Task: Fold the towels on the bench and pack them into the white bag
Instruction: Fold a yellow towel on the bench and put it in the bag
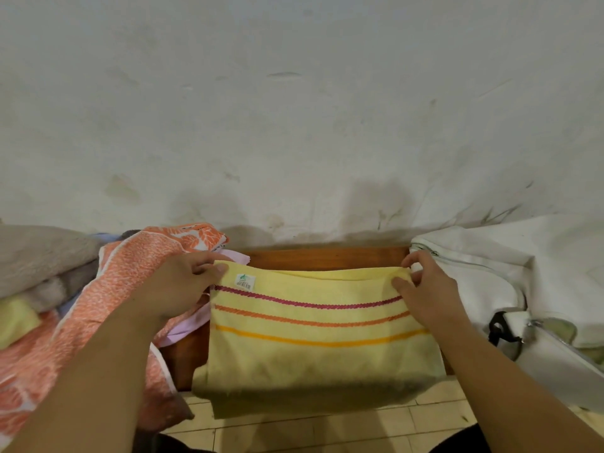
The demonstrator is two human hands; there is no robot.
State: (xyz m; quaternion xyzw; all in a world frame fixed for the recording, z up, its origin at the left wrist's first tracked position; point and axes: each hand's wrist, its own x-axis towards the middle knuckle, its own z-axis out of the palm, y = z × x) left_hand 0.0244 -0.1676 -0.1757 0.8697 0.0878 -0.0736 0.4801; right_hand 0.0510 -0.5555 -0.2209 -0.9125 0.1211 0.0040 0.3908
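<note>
A yellow towel with magenta, orange and gold stripes lies folded over on the wooden bench, its near edge hanging off the front. My left hand pinches its far left corner beside a small label. My right hand pinches the far right corner. The white bag sits on the right, zipper open, just beyond my right hand.
A heap of towels lies on the left: an orange patterned one, a lilac one, grey ones and a pale green one. A stained wall backs the bench. Tiled floor shows below.
</note>
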